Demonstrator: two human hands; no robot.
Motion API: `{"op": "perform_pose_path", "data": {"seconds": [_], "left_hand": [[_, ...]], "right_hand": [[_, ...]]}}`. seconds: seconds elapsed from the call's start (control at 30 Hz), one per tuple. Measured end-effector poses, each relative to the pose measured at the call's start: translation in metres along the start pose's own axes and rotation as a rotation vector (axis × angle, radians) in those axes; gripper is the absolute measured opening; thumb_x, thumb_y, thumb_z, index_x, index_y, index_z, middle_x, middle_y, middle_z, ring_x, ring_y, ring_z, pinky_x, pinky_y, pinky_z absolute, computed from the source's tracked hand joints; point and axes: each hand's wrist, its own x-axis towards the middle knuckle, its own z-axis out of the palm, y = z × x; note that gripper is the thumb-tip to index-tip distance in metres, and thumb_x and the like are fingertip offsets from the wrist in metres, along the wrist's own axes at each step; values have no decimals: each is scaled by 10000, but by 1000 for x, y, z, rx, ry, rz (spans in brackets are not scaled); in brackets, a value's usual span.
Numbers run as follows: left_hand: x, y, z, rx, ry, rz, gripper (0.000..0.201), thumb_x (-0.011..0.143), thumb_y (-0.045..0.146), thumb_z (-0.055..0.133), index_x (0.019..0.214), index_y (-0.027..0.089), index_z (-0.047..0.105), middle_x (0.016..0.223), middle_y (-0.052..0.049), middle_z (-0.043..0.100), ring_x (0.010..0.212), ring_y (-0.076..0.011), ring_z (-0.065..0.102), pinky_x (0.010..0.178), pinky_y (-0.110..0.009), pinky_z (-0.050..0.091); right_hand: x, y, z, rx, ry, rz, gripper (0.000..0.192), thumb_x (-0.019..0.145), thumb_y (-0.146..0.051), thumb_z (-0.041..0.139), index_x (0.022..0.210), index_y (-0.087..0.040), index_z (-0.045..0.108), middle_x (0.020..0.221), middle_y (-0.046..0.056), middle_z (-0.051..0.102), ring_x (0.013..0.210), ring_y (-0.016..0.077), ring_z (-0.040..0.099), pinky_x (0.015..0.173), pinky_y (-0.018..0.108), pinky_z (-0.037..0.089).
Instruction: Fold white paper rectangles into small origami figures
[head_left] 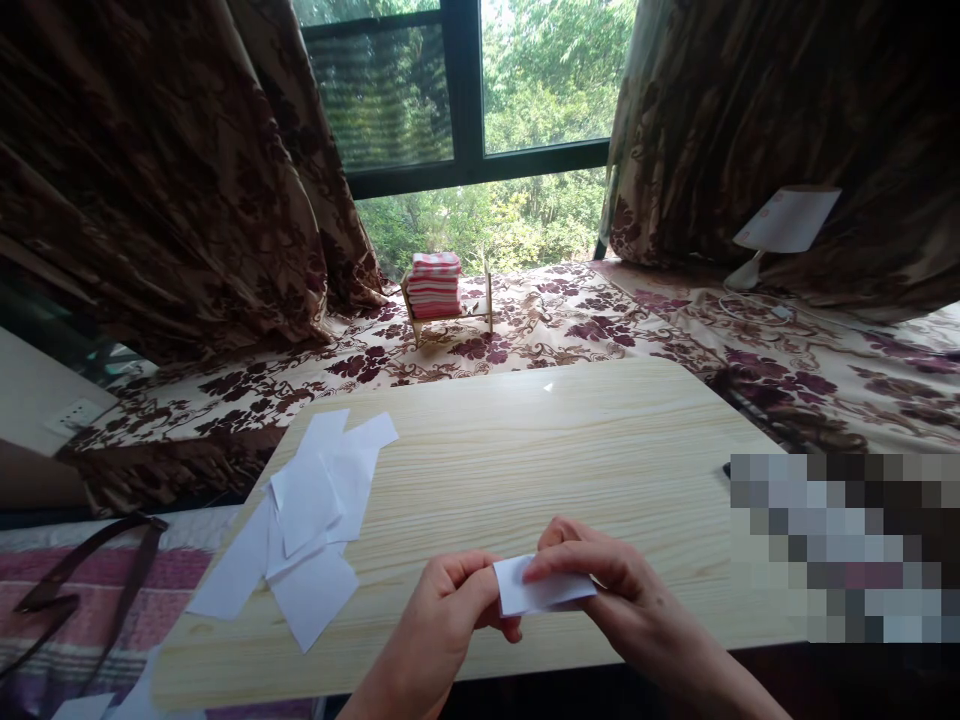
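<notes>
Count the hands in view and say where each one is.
2. The left hand and the right hand meet low over the wooden table, both pinching one small white paper slip. No others show.

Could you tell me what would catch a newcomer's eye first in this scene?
First, the left hand and right hand pinching a small white folded paper slip over the near edge of the pale wooden board. Next, the loose pile of white paper pieces on the board's left side. Beyond, a stack of red-and-white striped cloths sits in a small wooden rack before the window.
</notes>
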Motion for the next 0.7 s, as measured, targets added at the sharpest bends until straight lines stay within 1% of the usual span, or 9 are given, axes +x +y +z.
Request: {"op": "perform_pose_path", "data": {"seconds": [0.13, 0.23, 0.33, 0.4, 0.5, 0.57, 0.6, 0.63, 0.7], "left_hand": [[-1, 1, 1, -44, 2, 11, 260, 771, 326, 569, 692, 115, 699, 618, -19, 571, 634, -142, 516, 687, -278, 428], [-1, 1, 2, -63, -2, 44, 345, 801, 403, 543, 661, 119, 681, 621, -31, 569, 648, -162, 523, 691, -299, 444], [0, -1, 2, 38, 4, 76, 400, 820, 475, 557, 651, 127, 662, 609, -28, 575, 640, -156, 513, 680, -287, 423], [1, -3, 2, 132, 21, 90, 380, 822, 462, 584, 648, 132, 657, 592, -19, 573, 634, -144, 501, 664, -264, 397], [2, -6, 1, 185, 53, 114, 371, 829, 451, 577, 636, 141, 644, 583, -13, 567, 635, -143, 499, 660, -252, 389], [2, -7, 0, 239, 92, 136, 397, 830, 470, 566, 601, 149, 614, 584, -12, 557, 630, -144, 493, 640, -246, 382], [2, -6, 0, 278, 117, 147, 407, 827, 480, 563, 589, 153, 602, 585, -10, 550, 626, -143, 487, 623, -242, 377], [1, -5, 0, 316, 142, 154, 409, 823, 489, 562, 590, 155, 598, 588, -8, 543, 620, -143, 481, 603, -239, 370], [1, -3, 1, 378, 172, 161, 399, 819, 495, 556, 615, 156, 611, 597, -6, 538, 614, -146, 479, 578, -236, 365]], "right_hand": [[-1, -2, 0, -15, 14, 9, 409, 745, -13, 487, 913, -266, 761, 771, 2, 561, 723, 139, 519, 623, 252, 374], [-1, -3, 1, -37, 17, 19, 394, 745, -20, 492, 913, -258, 757, 772, 5, 557, 728, 144, 527, 634, 259, 382], [0, -4, 2, -55, 7, 24, 363, 766, -35, 500, 913, -249, 754, 776, 9, 555, 739, 150, 543, 665, 271, 401], [0, -4, 2, -56, -2, 27, 336, 781, -51, 507, 907, -243, 754, 782, 13, 556, 746, 152, 550, 673, 271, 412], [0, -2, -1, -29, 8, 37, 266, 795, -88, 531, 852, -228, 749, 794, 17, 560, 753, 151, 553, 670, 264, 423], [-1, 0, -4, -15, 37, 56, 189, 827, -169, 560, 764, -210, 734, 816, 26, 576, 752, 153, 552, 670, 266, 430], [-1, 1, -7, -7, 67, 77, 183, 840, -228, 576, 738, -205, 725, 829, 31, 591, 752, 157, 554, 674, 271, 436], [-1, 2, -8, 9, 106, 111, 188, 849, -293, 588, 754, -206, 725, 847, 38, 612, 760, 165, 562, 686, 279, 447], [1, 2, -10, 70, 195, 201, 251, 851, -426, 596, 901, -219, 729, 895, 52, 655, 812, 193, 589, 733, 307, 472]]}}
